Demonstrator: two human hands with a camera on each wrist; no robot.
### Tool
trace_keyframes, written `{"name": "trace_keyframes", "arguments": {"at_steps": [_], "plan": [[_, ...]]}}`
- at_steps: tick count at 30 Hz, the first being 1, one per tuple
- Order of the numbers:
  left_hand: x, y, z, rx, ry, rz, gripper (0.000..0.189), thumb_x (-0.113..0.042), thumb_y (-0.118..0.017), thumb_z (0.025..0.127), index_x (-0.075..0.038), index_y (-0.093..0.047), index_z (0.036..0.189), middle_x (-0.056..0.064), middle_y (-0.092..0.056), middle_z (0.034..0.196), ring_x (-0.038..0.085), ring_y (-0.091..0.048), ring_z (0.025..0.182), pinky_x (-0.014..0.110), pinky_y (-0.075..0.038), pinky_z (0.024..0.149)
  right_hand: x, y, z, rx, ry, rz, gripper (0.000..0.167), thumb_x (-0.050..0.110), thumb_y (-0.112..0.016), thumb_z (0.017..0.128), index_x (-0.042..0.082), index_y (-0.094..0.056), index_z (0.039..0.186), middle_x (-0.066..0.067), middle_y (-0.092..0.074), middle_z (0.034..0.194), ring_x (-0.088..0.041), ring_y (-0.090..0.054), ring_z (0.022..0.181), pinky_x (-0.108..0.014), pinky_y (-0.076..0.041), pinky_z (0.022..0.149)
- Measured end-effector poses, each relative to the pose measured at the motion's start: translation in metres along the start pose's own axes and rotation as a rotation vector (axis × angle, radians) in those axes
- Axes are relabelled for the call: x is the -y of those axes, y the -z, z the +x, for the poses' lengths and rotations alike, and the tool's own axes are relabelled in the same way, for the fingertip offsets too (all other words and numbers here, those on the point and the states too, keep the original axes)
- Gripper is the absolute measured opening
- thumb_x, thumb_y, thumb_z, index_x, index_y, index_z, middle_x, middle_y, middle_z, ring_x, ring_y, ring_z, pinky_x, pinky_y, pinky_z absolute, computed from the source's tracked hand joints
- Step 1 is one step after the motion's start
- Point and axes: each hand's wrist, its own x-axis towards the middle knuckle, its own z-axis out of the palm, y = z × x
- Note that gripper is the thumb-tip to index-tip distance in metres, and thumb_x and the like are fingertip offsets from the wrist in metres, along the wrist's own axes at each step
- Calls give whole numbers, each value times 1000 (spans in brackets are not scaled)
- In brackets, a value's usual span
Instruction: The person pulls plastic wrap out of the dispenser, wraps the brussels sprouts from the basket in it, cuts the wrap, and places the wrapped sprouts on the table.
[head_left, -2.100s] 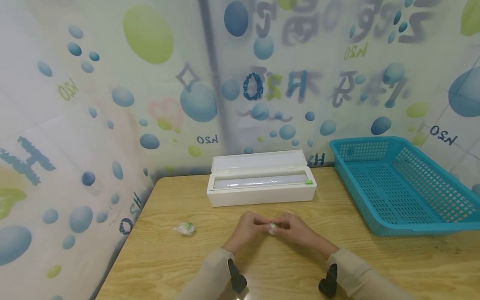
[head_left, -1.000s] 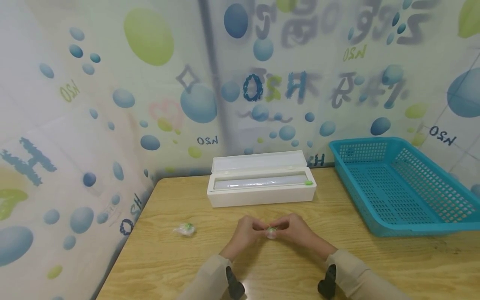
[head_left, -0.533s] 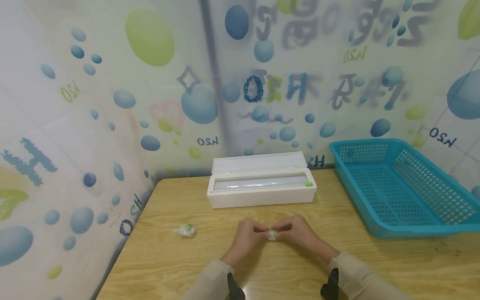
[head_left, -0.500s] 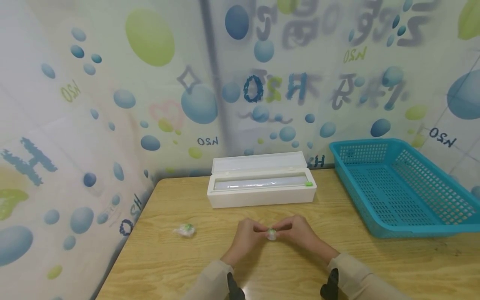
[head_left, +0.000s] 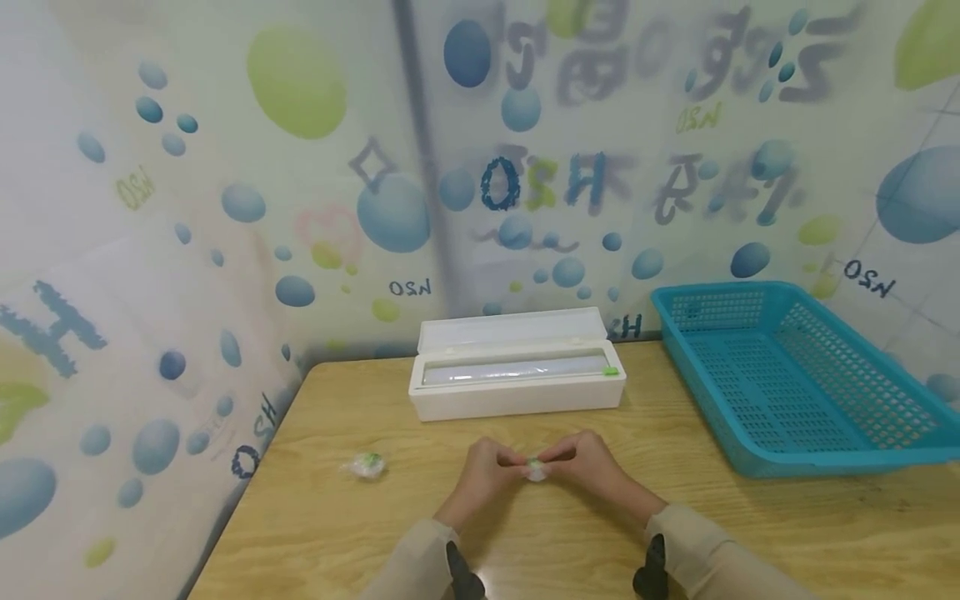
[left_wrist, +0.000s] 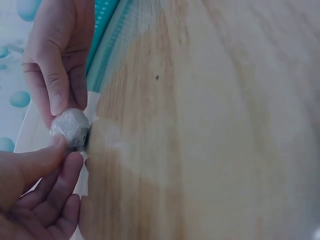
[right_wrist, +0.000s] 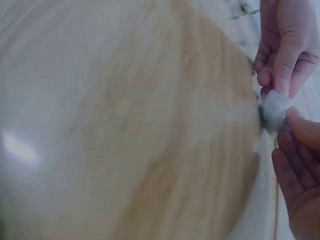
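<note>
In the head view, both hands meet over the table in front of a white box, fingertips pinching one small ball wrapped in clear film [head_left: 536, 470], green on top. My left hand [head_left: 483, 475] holds it from the left and my right hand [head_left: 588, 467] from the right. Seen from the left wrist, the wrapped ball [left_wrist: 71, 129] looks whitish and crinkled, with the left thumb [left_wrist: 42, 155] against it. The right wrist view shows the same ball [right_wrist: 276, 112] between the fingertips of both hands. A second film-wrapped ball [head_left: 367, 466], also with green, lies on the table at left.
The long white box [head_left: 517, 404] stands at the back with its lid [head_left: 510, 329] raised, a roll of clear film [head_left: 517, 369] inside and a green slider [head_left: 611, 371] at its right end. A blue plastic basket [head_left: 750, 417] stands at right. A patterned curtain [head_left: 337, 208] hangs behind the table [head_left: 315, 533].
Both hands have kept hold of the wrapped ball, their fingertips shifting slightly around it. More of its green top shows than two seconds ago. The head view has shifted a little.
</note>
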Motion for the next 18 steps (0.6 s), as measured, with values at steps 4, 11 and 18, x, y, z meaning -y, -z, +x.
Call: {"name": "trace_keyframes", "arguments": {"at_steps": [4,11,18], "plan": [[0,4,-4,-22,67,-31,8,-7,-76,71,-3,-72,76,5,-69,78,16,-61,77,31,-50,72,7,-3,5,20,16,15,16,11,-78,71,3,-73,84,-6,-69,83,-18,-62,79,-27,-51,68],[9,46,-16,-81,82,-42,7,0,-71,75,2,-71,82,11,-69,82,19,-64,76,29,-52,64,28,-32,31,86,49,99,18,9,-75,75,-2,-71,89,-12,-69,88,-18,-63,79,-25,-52,66],[26,92,-33,-121,129,63,8,1,-70,76,4,-70,83,16,-68,83,23,-65,74,31,-53,64,48,-81,59,107,92,179,17,6,-74,75,-4,-71,89,-14,-69,86,-17,-64,76,-23,-52,63]]}}
